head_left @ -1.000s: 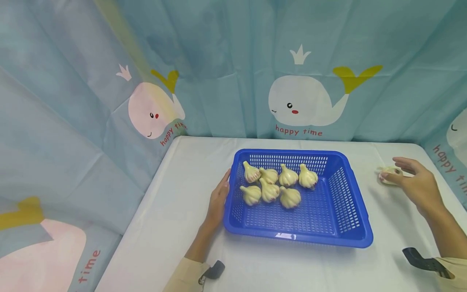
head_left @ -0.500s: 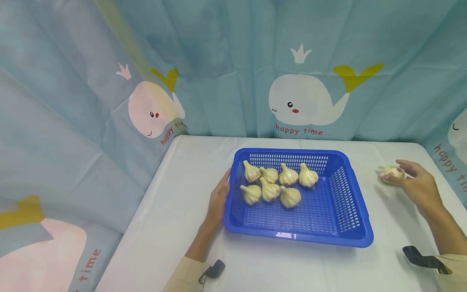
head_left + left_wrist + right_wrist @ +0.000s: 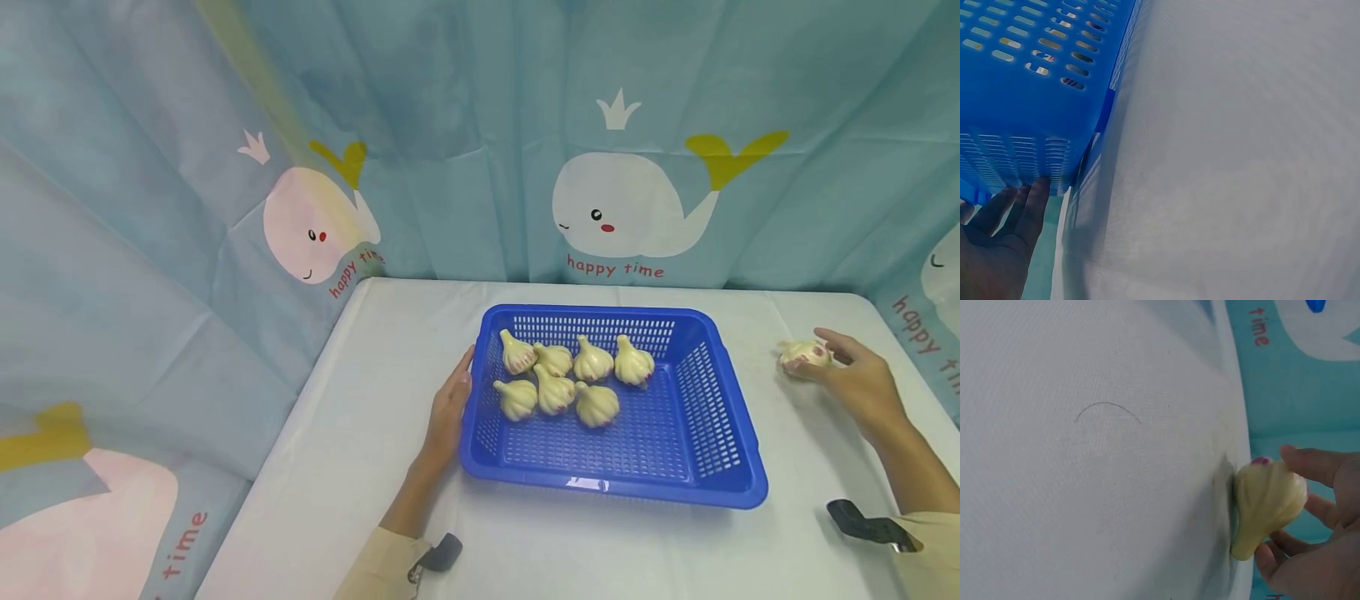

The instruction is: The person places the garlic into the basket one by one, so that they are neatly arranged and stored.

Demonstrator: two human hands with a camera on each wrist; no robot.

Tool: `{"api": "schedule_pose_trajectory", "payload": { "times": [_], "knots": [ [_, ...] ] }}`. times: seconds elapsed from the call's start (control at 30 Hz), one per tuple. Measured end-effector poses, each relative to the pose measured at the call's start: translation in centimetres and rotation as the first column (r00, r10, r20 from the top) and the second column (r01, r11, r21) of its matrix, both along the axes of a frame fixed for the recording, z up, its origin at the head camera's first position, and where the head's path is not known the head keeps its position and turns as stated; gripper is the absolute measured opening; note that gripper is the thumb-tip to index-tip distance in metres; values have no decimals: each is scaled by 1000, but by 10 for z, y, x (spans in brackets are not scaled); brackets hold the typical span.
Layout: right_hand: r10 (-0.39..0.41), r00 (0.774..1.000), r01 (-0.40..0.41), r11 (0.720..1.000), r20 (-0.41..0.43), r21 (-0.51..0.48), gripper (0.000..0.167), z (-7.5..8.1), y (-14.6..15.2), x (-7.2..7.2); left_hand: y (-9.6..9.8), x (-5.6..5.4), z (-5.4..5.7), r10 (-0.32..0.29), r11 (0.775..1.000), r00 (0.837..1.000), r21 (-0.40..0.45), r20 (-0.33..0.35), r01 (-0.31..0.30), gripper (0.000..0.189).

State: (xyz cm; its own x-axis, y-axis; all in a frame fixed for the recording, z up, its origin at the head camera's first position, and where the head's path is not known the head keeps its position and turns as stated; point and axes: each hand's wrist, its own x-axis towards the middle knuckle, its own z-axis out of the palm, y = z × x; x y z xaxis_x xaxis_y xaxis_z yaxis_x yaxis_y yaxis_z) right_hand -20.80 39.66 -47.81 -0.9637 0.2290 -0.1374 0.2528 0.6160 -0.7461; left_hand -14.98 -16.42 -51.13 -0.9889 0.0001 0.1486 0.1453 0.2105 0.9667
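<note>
A blue perforated plastic basket stands on the white table, with several pale garlic bulbs lying in its left part. My left hand rests against the basket's left side; in the left wrist view its extended fingers touch the slotted wall. To the right of the basket, my right hand holds one garlic bulb with purple patches, close to or on the table surface. In the right wrist view the thumb and fingers lie around the bulb's rounded end, and its stem points away from the palm.
White cloth covers the table. A blue curtain printed with whales hangs behind and at both sides. Dark straps sit at both wrists over beige sleeves. A thin dark hair-like curve lies on the cloth.
The garlic bulb at my right hand has turned, so that more of its purple patches show, and my right fingers have shifted about it. My left hand and the basket stay where they were.
</note>
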Motion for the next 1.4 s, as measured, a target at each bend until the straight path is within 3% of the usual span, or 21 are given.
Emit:
{"api": "schedule_pose_trajectory", "payload": {
  "times": [0.63,1.0,1.4],
  "knots": [
    [42,999,-41,999,-21,32,89,-9,3,1,0,0,0,-7,1000,1000,-6,-7,7,54],
    [-88,996,88,995,-8,37,98,-3,-1,3,1,1,2,-11,1000,1000,7,-5,11,53],
    [-87,996,87,996,-20,0,98,8,-12,7,-1,1,1,-13,1000,1000,16,-20,13,52]
  ]
}}
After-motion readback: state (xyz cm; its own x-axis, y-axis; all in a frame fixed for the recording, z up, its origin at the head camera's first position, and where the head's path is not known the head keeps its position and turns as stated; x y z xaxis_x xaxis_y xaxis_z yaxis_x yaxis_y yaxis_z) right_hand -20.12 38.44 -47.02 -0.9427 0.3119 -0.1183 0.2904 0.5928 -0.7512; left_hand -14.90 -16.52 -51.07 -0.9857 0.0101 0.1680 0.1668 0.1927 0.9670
